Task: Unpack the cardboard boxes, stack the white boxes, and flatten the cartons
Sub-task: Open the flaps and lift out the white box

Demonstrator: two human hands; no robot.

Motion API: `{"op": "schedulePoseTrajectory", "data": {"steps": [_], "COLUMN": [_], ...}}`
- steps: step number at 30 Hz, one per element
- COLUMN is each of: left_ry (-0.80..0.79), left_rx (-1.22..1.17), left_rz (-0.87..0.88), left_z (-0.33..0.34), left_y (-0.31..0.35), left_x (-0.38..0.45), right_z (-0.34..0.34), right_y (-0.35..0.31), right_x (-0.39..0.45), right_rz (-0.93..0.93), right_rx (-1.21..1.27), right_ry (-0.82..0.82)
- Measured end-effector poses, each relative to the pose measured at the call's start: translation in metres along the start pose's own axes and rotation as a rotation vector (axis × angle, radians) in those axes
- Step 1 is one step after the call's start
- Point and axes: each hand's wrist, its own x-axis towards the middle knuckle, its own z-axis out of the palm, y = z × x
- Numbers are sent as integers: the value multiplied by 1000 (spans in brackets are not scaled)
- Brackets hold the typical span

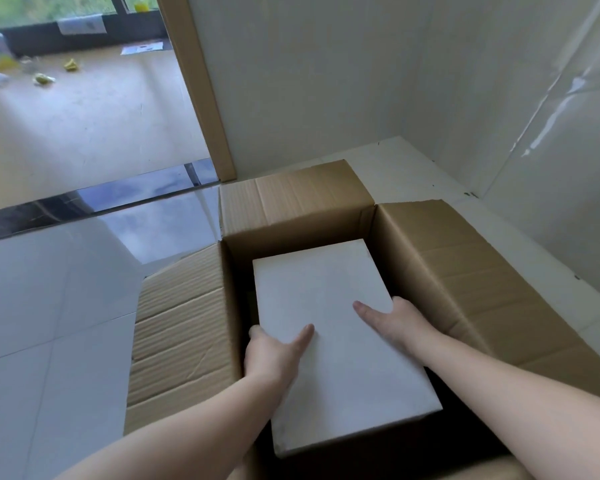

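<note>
An open cardboard box [326, 216] stands on the glossy white tiled floor [49, 306], pushed into the corner where two pale walls [326, 81] meet. Its flaps are folded outward: one to the left [181, 323], one on the far side [291, 192] lying toward the wall, and one to the right [465, 271] reaching close to the right-hand wall.

Inside the box lies a white box [329, 334], tilted, its near end raised above the dark interior. The left hand [274, 351] grips its left edge, thumb flat on the top face and fingers curled round the side. The right hand [392, 320] holds the right edge the same way, thumb on top, fingers hidden behind the edge.

To the far left a wooden door frame [201, 98] opens onto another room with a beige floor [84, 116], where small yellow scraps [71, 65] and papers [142, 48] lie near a dark-framed window [66, 15]. A dark threshold strip [94, 199] separates the two floors.
</note>
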Motion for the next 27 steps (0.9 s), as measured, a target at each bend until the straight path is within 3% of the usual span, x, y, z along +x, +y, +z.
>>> {"op": "schedulePoseTrajectory", "data": {"steps": [6, 13, 17, 21, 27], "left_ry": [59, -5, 23, 117, 192], "left_rx": [87, 23, -10, 15, 103], "left_rz": [-7, 149, 261, 334, 513], "left_z": [-2, -44, -62, -63, -37], "left_y": [9, 60, 117, 195, 321], "left_x": [2, -4, -33, -61, -98], "right_z": [-11, -53, -92, -152, -251], "right_y": [-3, -56, -104, -154, -192], "right_x": [-3, -24, -44, -59, -66], "right_rz": [-105, -333, -435, -530, -692], "right_rx": [-103, -40, -28, -44, 125], "right_ry": [33, -10, -6, 109, 212]}}
